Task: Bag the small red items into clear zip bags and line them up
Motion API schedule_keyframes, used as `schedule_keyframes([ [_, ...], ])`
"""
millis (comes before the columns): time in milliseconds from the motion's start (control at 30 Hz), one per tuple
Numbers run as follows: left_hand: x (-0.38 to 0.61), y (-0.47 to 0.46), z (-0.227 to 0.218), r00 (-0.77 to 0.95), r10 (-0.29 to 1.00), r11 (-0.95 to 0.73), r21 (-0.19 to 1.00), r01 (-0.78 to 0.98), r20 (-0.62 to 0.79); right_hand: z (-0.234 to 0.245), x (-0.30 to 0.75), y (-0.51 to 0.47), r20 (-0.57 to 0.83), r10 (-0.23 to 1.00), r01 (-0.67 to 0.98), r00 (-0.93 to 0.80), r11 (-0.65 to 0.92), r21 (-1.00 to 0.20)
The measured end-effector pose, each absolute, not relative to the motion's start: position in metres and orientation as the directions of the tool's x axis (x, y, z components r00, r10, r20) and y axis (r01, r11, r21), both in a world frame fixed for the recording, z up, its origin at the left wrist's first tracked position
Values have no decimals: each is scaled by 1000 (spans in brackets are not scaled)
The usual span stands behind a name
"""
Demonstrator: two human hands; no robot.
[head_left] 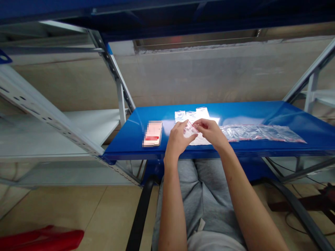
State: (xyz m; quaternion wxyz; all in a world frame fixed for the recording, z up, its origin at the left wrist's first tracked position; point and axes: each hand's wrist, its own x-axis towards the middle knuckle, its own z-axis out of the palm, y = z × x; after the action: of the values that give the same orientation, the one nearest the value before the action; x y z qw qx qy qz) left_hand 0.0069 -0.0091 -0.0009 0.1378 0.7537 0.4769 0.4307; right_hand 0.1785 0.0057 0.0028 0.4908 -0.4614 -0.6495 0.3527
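Carefully, the left hand (178, 139) and the right hand (210, 132) are pinching a small clear plastic bag (190, 129) between their fingertips, above a glossy blue metal shelf (300, 115). A long strip of clear red-edged bags (261, 133) is lying at 3 o'clock; slippery film could slide from the fingers and drop.

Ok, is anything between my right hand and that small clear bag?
No, nothing visible: the right hand is on the small clear plastic bag by its red edge, and the left hand holds the bag's other side.
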Motion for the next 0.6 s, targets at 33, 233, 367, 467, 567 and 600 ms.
schedule_keyframes([
  [33, 7, -9, -1, 172, 837, -507, 619, 600, 519, 4, 178, 5, 299, 947, 241, -112, 318, -917],
  [233, 7, -8, -3, 177, 835, -518, 637, 570, 521, 6, 180, 2, 275, 945, 210, -177, 309, -927],
  [367, 7, -6, -6, 177, 831, -523, 633, 570, 527, -1, 186, 6, 290, 946, 229, -143, 317, -920],
  [467, 6, -5, -8, 169, 835, -515, 634, 576, 524, -15, 191, 15, 349, 937, 417, 9, 314, -853],
  [567, 5, -6, -7, 162, 838, -506, 631, 589, 521, -31, 194, 23, 410, 911, 680, 49, 270, -682],
  [600, 5, -6, -7, 158, 837, -504, 628, 593, 523, -35, 194, 25, 411, 911, 732, 30, 260, -630],
])
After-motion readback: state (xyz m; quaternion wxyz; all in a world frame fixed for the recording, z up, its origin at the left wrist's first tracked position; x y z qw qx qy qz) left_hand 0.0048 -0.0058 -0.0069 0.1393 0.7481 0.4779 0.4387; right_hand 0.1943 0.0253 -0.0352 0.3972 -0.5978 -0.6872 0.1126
